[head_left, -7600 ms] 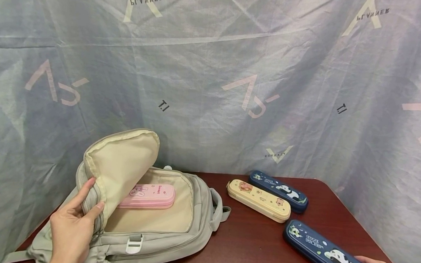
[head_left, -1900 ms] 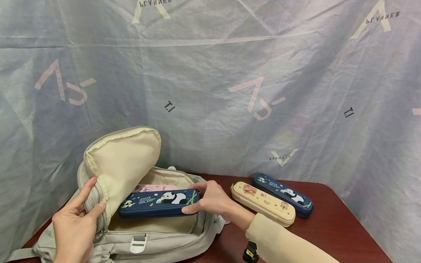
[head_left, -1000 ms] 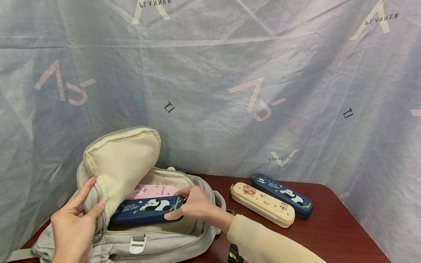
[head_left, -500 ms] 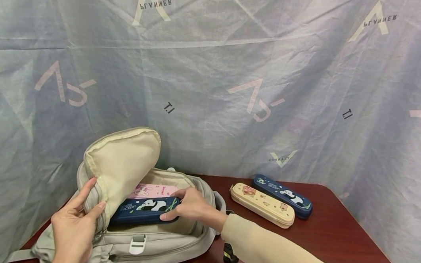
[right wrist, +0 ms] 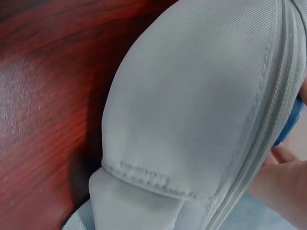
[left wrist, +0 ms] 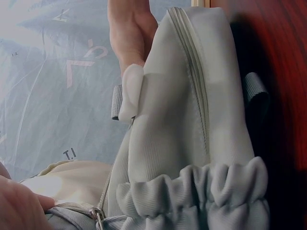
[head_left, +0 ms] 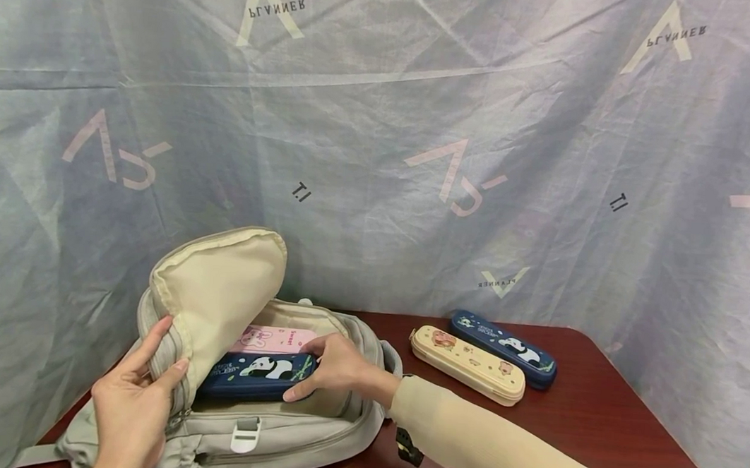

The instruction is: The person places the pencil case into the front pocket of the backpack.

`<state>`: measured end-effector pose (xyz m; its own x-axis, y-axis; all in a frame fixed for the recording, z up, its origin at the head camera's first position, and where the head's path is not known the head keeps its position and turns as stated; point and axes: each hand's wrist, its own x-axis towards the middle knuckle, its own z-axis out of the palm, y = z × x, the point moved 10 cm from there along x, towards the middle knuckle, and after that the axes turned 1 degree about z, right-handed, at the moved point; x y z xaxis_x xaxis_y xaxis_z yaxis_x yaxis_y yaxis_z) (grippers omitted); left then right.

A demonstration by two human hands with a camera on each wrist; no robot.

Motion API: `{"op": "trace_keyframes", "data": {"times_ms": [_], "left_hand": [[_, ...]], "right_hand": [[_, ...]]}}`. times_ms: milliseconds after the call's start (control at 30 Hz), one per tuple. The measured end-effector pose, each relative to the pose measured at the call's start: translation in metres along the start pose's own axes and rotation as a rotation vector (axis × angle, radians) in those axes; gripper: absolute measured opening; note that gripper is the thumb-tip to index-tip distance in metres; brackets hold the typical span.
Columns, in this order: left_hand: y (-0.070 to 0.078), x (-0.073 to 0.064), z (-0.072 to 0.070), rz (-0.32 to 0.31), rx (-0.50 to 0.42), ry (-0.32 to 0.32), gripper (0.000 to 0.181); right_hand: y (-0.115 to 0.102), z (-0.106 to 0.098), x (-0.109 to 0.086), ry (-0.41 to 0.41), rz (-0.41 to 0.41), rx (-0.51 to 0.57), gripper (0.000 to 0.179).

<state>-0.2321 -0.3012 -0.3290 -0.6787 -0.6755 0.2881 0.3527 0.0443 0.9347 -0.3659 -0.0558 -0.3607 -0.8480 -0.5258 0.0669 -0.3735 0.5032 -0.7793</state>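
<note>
A light grey-green backpack [head_left: 300,438] lies on its back on the table, its cream-lined flap [head_left: 226,276] folded up. My left hand [head_left: 134,398] pinches the flap's zipped edge between thumb and fingers. Inside the opening, my right hand [head_left: 336,370] grips the right end of a navy panda pencil case [head_left: 259,375]; the case's left end is hidden behind the flap. Just behind it lies a pink pencil case [head_left: 274,340] with a rabbit print, partly covered. In the right wrist view, a sliver of the navy case [right wrist: 290,122] shows by the fingers, beyond the bag's zip.
On the dark red table [head_left: 594,415], right of the bag, lie a cream pencil case [head_left: 468,365] and a second navy panda pencil case [head_left: 504,348], side by side. A strap handle [head_left: 392,362] juts from the bag's right end. A grey printed cloth [head_left: 377,192] hangs behind.
My right hand has carried the navy pencil case from the table's right front into the bag, then slid it left and lowered it before the pink one. The left hand keeps holding the flap.
</note>
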Motion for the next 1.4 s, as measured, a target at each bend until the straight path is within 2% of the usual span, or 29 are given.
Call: {"op": "trace_keyframes", "data": {"times_ms": [167,467,900,1400], "left_hand": [[0.000,0.000,0.000,-0.007,0.029,-0.002,0.069],[-0.001,-0.001,0.000,-0.034,0.048,-0.003,0.070],[0.000,0.000,0.000,-0.034,0.015,-0.008,0.070],[-0.002,0.000,-0.001,-0.031,-0.025,0.005,0.070]], "right_hand": [[0.002,0.001,0.002,-0.062,-0.023,0.051,0.062],[0.003,-0.001,0.008,-0.142,-0.061,0.028,0.058],[0.005,0.002,0.010,-0.132,-0.055,0.024,0.055],[0.012,0.001,0.010,-0.177,-0.068,0.102,0.050]]}}
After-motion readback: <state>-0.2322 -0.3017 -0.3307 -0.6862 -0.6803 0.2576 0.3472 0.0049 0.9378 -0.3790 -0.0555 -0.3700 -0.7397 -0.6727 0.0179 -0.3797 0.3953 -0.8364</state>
